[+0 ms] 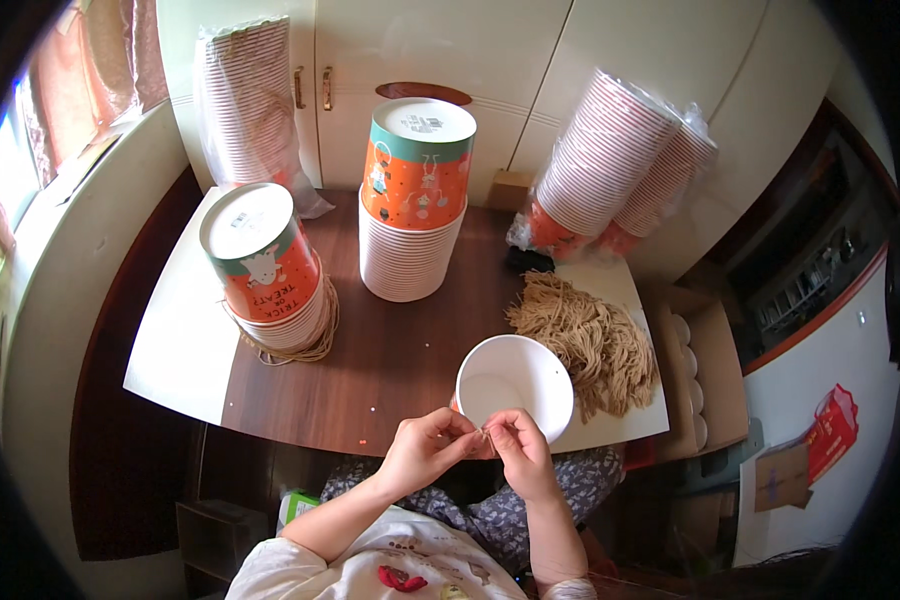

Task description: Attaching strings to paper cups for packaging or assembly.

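Observation:
In front of me, near the table's front edge, a white-lined paper bucket (535,375) stands with its mouth facing up and tilted toward me. My left hand (422,455) and my right hand (526,462) meet at its near rim. Both are closed, fingertips pinching a small bit of tan cord (486,434). The cord's far ends are hidden by my fingers. Just beyond the bucket on the right lies a heap of loose tan cords (585,340).
Upside-down orange and green buckets are stacked at centre (415,240) and left (270,270), the left stack with cords around its base. Plastic-wrapped bucket stacks stand at back left (250,110) and back right (610,150). A cardboard box (720,380) sits beside the table's right edge.

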The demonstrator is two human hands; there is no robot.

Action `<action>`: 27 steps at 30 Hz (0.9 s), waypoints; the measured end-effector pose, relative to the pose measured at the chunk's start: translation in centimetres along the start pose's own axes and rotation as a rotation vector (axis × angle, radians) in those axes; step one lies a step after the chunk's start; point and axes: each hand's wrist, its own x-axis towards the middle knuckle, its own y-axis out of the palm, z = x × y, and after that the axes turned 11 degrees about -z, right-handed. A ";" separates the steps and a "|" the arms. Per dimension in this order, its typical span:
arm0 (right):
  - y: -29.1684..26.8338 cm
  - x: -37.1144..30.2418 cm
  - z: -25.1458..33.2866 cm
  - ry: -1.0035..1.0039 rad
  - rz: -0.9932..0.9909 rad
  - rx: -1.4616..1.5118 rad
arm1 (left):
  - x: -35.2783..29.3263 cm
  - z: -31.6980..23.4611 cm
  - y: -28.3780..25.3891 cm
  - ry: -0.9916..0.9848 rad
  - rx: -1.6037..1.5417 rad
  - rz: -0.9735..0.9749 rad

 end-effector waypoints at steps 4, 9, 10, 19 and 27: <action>0.0 0.1 0.3 0.027 0.027 -0.010 | 0.2 1.6 -0.2 0.079 -0.031 0.013; 0.0 0.2 0.2 0.023 0.022 -0.051 | 0.1 1.5 -0.3 0.089 -0.110 0.047; 0.0 0.2 0.2 -0.007 0.010 -0.067 | 0.1 1.4 -0.2 0.096 -0.121 0.045; -0.1 0.1 0.3 0.000 0.003 -0.064 | -0.2 1.1 0.3 0.031 -0.211 0.023; -0.3 0.1 0.6 -0.007 -0.008 -0.042 | -0.2 1.2 0.3 -0.013 -0.144 0.015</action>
